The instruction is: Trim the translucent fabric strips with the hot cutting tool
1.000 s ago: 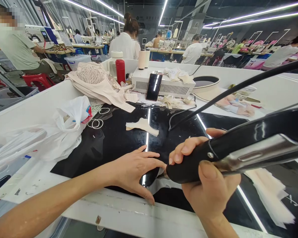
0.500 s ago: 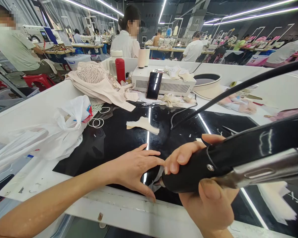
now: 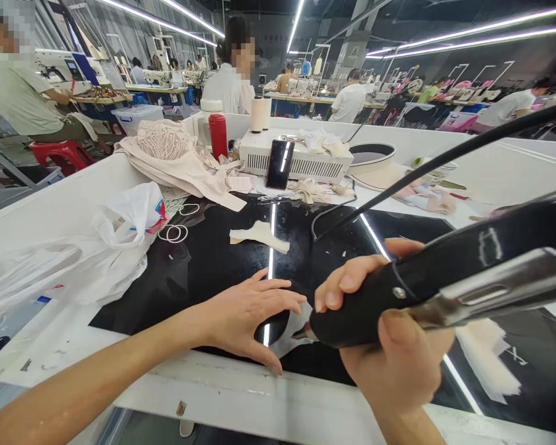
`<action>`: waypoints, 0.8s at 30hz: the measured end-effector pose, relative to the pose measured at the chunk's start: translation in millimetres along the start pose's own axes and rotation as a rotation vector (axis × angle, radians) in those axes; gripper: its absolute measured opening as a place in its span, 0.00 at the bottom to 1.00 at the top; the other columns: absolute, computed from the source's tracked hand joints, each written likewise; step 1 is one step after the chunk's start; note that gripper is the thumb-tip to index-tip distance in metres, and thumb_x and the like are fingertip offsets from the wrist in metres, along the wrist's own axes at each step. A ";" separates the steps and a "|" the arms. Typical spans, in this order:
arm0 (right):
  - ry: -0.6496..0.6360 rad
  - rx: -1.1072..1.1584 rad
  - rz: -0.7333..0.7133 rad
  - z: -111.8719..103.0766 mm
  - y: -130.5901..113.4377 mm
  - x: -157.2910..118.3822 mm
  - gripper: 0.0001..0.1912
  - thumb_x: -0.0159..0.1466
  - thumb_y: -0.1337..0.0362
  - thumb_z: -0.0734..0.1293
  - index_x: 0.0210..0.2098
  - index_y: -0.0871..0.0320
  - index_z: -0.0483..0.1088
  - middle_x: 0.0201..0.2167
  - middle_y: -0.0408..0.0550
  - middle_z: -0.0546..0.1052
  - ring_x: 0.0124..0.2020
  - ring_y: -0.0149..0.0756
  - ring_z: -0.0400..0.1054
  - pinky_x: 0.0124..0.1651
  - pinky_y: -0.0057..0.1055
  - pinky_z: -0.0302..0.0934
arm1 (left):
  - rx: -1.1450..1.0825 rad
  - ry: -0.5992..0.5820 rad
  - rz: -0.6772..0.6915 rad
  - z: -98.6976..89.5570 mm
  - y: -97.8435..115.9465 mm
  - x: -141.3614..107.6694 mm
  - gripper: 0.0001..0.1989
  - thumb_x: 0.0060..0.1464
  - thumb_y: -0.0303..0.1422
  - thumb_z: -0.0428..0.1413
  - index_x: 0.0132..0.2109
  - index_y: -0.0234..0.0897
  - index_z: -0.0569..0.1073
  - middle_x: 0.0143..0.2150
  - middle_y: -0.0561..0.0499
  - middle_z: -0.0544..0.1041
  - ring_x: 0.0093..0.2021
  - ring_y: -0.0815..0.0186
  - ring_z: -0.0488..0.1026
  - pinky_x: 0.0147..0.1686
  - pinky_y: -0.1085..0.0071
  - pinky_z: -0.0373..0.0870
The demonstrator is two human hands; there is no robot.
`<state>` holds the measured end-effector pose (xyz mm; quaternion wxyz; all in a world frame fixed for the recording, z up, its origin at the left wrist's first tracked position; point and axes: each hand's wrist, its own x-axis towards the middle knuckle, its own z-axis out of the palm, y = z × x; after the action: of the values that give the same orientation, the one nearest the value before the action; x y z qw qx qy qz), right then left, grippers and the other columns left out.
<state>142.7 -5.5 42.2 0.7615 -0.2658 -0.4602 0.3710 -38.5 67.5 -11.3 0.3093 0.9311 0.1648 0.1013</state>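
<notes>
Had a chunky black handheld tool [image 3: 356, 315] gripped in the right hand [image 3: 398, 364], with fingers curled snugly around the front end and the thumb laid along the near side, right by the front of a metal lever [image 3: 500, 290]. Had the tool's narrow tip [image 3: 304, 334] aimed left over a thin whitish piece [image 3: 290, 343] on the shiny black sheet [image 3: 199, 266], in the gap between both hands. Couldn't really tell about tip-to-piece contact from this angle. Had the left hand [image 3: 254, 312] spread wide and low, fingers and thumb apart, around the left side of that piece. Couldn't make out how firmly pressed down, tbh. Saw a cream fabric strip [image 3: 259, 237] just beyond the left hand, and a stack of cream pieces [image 3: 487, 361] off to the right. Spotted a white plastic bag [image 3: 120, 238] on the left with some pale rings [image 3: 165, 238] beside it. Further back, noticed beige lace garments [image 3: 176, 167] in a heap, a red bottle [image 3: 218, 137], and a phone [image 3: 279, 164] leaning on a white vented box [image 3: 319, 165].
</notes>
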 end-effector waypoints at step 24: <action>0.142 -0.097 -0.037 -31.6 -0.4 13.3 0.18 0.62 0.62 0.75 0.47 0.48 0.67 0.33 0.36 0.76 0.25 0.28 0.68 0.28 0.28 0.67 | 0.347 0.208 0.089 -14.6 -17.8 -16.2 0.17 0.66 0.27 0.52 0.54 0.53 0.78 0.60 0.56 0.79 0.61 0.62 0.76 0.67 0.61 0.70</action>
<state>175.2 3.1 35.5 0.7852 -0.3193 -0.4273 0.3144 -62.0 82.8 -12.0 0.1207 0.9613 0.1695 0.1804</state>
